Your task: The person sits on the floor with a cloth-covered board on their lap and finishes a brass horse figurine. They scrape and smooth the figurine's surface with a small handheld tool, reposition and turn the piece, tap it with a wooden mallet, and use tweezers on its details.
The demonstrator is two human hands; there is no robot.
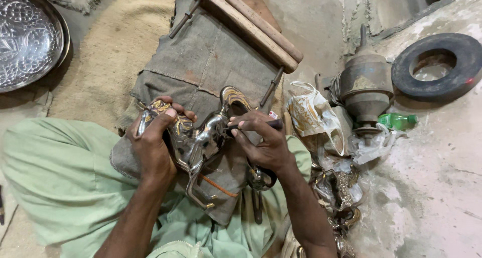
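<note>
Crinkled white-and-gold bag (pixel 315 118) right of both hands, left (pixel 153 137) gripping metal horse (pixel 201 140), right (pixel 263 140) pinching dark tool (pixel 271 123).

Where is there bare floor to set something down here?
Bare concrete lies lower right, below the black ring and green bottle; woven matting is free between the embossed tray and burlap pad. Bags and metal pieces crowd the right hand.
</note>
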